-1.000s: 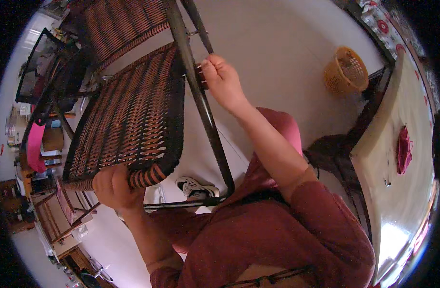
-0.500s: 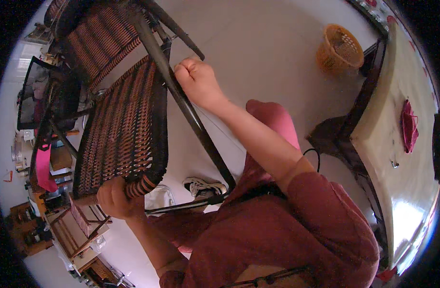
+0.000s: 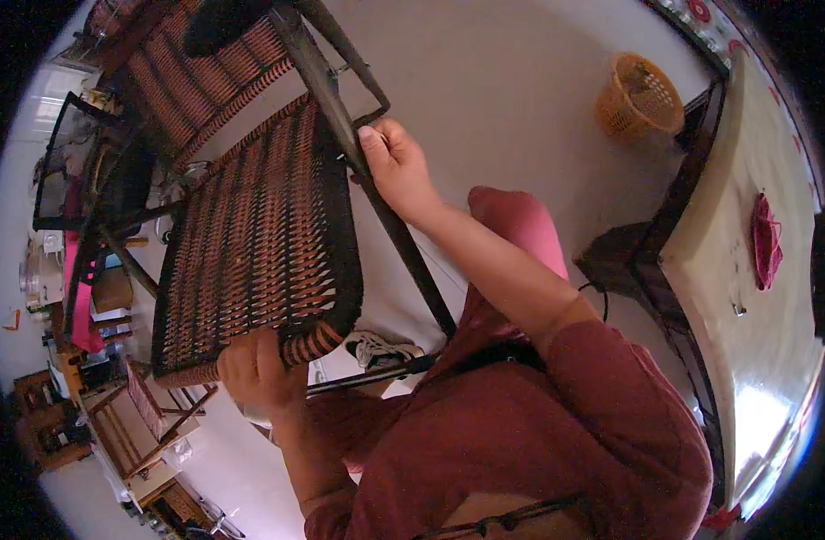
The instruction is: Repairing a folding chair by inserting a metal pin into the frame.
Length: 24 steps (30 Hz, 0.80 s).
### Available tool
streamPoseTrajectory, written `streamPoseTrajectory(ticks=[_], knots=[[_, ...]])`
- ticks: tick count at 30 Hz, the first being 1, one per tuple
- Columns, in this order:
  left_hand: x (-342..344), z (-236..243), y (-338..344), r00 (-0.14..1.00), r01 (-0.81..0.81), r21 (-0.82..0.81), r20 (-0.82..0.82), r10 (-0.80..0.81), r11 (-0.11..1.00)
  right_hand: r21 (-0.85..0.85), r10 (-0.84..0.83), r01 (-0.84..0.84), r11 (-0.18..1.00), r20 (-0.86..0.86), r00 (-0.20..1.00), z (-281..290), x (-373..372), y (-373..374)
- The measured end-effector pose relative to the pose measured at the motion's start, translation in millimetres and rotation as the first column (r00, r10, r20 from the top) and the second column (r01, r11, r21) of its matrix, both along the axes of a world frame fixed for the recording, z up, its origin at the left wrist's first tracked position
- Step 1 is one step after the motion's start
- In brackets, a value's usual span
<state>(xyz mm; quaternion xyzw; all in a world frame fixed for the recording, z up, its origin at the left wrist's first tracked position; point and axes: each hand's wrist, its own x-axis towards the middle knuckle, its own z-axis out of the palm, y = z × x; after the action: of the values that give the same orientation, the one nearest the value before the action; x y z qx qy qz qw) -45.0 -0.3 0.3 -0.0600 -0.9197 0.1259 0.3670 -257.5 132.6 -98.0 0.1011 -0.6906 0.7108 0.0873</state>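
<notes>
A woven chair in brown and black strips on a dark tubular frame stands tilted at my left. My left hand is wrapped over the near edge of its seat. At the chair's right side, my right hand is closed against the dark frame tube, thumb along it. Part of its fingers is hidden, and the hand is apart from the seat. The chair's backrest lies beyond the seat, with a dark blurred shape over part of it.
An orange plastic basket stands on the floor at the far right. Along the right is a pale-topped table with a dark red cloth item on it. A small folding rack stands low at the left. My shoe is beneath the chair.
The chair has shifted to the right and slightly nearer, its seat turning a little. Both hands have moved right with it, keeping their places on the seat edge and the frame.
</notes>
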Motion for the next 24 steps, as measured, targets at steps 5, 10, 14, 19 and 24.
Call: streamPoseTrajectory(ticks=[5,10,14,19,24], knots=[[2,0,-1,0.999,0.030,-0.002,0.025,-0.030,1.000,-0.567,0.327,-0.099,0.818,0.315,0.891,-2,2,-4],[4,-3,11,0.996,0.089,-0.020,-0.017,-0.089,0.996,-0.434,0.226,-0.078,0.898,0.303,0.926,-11,3,11],[2,-3,7,0.997,0.075,-0.044,-0.031,-0.076,0.996,-0.211,0.042,-0.003,0.977,0.179,0.983,-12,3,9],[2,-2,7,0.996,0.089,0.005,-0.032,-0.089,0.996,-0.645,0.215,0.043,0.763,0.316,0.924,2,-2,23],[0,-1,7,0.996,0.084,0.011,-0.039,-0.084,0.996,-0.694,0.402,0.167,0.700,0.577,0.711,-5,-20,40]])
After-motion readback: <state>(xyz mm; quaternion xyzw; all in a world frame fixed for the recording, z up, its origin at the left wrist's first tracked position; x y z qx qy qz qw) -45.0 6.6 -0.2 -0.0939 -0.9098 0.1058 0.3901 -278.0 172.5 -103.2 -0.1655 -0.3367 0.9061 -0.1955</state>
